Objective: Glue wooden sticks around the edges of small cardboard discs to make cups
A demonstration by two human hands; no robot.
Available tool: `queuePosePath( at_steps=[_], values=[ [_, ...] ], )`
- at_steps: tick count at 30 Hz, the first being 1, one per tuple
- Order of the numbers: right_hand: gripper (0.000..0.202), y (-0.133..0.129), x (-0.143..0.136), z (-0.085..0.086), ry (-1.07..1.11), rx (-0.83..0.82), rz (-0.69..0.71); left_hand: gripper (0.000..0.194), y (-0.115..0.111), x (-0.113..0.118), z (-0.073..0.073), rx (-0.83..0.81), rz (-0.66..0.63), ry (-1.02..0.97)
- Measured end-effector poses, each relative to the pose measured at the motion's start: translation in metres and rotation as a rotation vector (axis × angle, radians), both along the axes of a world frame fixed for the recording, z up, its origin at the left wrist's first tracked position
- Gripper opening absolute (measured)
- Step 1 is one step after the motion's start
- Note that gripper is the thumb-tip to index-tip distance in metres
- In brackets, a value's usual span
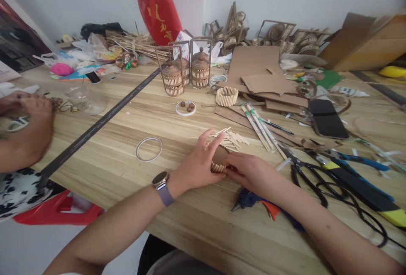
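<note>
Both hands meet at a small round cardboard piece (220, 155) edged with short wooden sticks, just above the tabletop. Thumb and fingers of my left hand (199, 163) curve round its left side. On its right edge, the fingertips of my right hand (249, 172) press close together; what exactly they pinch is hidden. Loose short sticks (234, 138) lie in a pile right behind the piece. A glue gun (249, 199) rests below my right hand. To the left lies a white ring (149, 149). Farther back stands a finished-looking ring of sticks (226, 96).
Lantern-like stick models (200, 70) stand at the back centre. Scissors (309, 173), pliers (358, 160), a utility knife (364, 192) and a phone (328, 118) lie at right. Another person's hands (36, 118) are at far left. Cardboard sheets (255, 63) lie behind.
</note>
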State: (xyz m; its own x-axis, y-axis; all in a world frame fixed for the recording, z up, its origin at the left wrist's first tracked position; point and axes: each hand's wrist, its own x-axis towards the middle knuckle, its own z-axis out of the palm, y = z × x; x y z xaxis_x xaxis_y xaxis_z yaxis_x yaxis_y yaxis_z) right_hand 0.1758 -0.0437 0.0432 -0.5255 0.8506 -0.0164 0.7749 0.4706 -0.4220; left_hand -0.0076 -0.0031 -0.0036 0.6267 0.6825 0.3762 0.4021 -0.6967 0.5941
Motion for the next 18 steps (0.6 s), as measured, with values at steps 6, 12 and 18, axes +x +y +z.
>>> queuePosePath(
  at_steps=[6, 12, 18],
  values=[
    [0.017, 0.000, -0.002, 0.003, -0.002, 0.004, 0.001, 0.104, -0.002, 0.002, -0.001, -0.007, 0.007, -0.020],
    [0.014, 0.000, 0.000, 0.009, -0.057, -0.015, -0.057, 0.103, -0.003, 0.004, 0.001, -0.014, 0.039, 0.026],
    [0.017, -0.010, 0.023, 0.024, 0.037, 0.035, -0.192, 0.104, -0.004, 0.004, 0.003, -0.006, 0.066, 0.071]
  ],
)
